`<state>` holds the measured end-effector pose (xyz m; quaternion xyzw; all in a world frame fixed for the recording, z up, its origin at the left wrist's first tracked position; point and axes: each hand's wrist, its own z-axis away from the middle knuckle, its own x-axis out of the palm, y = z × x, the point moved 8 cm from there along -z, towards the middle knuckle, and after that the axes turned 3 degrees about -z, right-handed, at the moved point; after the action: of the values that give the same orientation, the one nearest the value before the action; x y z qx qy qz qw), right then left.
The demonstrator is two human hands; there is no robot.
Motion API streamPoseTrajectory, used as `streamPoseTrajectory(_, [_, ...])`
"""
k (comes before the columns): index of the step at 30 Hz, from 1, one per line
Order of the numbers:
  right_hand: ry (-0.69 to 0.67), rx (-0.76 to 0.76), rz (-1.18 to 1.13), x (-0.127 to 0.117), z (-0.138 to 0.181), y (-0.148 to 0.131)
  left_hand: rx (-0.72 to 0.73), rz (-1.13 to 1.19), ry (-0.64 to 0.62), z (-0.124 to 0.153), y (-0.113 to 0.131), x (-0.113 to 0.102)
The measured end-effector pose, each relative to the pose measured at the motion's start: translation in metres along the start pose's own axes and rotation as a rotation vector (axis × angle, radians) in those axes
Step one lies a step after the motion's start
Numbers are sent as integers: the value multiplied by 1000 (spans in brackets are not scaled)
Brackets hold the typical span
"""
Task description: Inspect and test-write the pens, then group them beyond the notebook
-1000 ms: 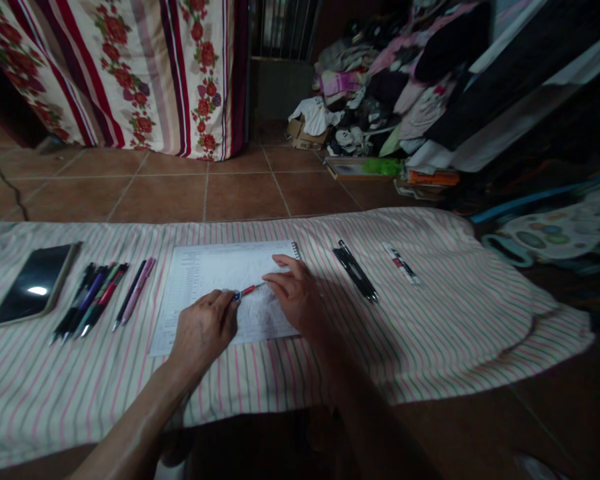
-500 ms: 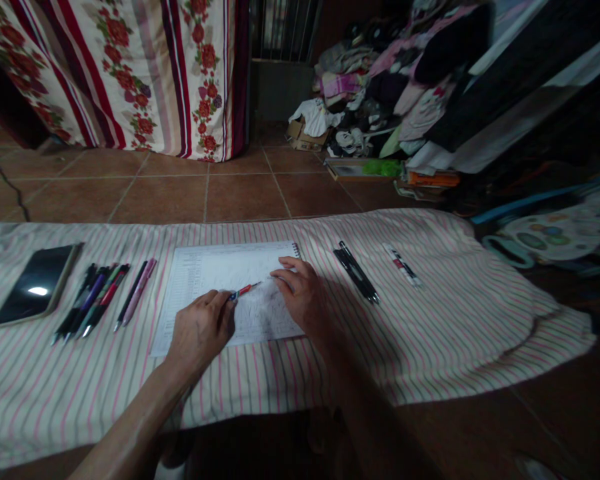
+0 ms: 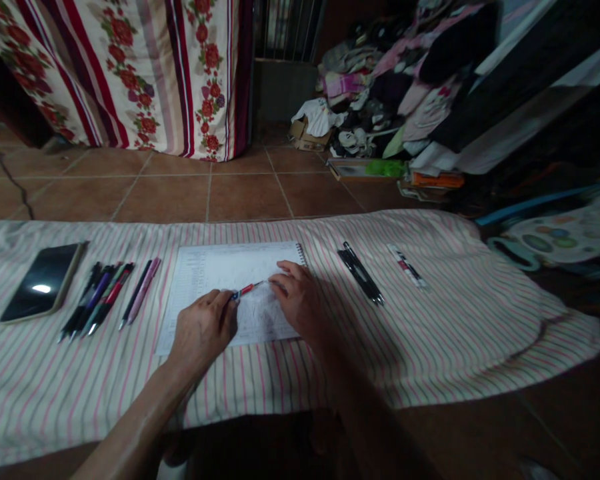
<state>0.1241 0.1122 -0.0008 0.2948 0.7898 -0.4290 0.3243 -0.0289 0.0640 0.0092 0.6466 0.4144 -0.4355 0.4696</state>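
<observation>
My left hand [image 3: 205, 323] is closed around a red and blue pen [image 3: 245, 290], whose thin bare tip points right. Facing that tip, the thumb and fingertips of my right hand [image 3: 297, 293] are pinched together; whatever lies between them is too small to make out. Both hands are over a spiral-bound notebook [image 3: 230, 260] with a printed white page, its coil along the right edge. Left of the notebook lie a pink pen [image 3: 144, 291] and a dark pen [image 3: 135, 293], side by side.
A striped cloth [image 3: 460, 320] covers the table. Several pens [image 3: 97, 300] and a smartphone [image 3: 43, 280] lie at left. Black pens [image 3: 361, 273] and a white pen-like item [image 3: 407, 267] lie at right. Beyond are a floral curtain [image 3: 145, 80] and piled clothes [image 3: 395, 87].
The pen's tip and my right fingertips have come slightly closer together. The whole view has shifted a little; the pens and phone lie as before.
</observation>
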Motion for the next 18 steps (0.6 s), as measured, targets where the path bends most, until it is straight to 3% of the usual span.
streamPoseTrajectory(8, [-2,-4,-32,-1,1,1,-19,-3,-15,-1,0,-1])
streamPoseTrajectory(18, [219,74,-164,-31,-2,13,-36,-14,-1,-1,1,2])
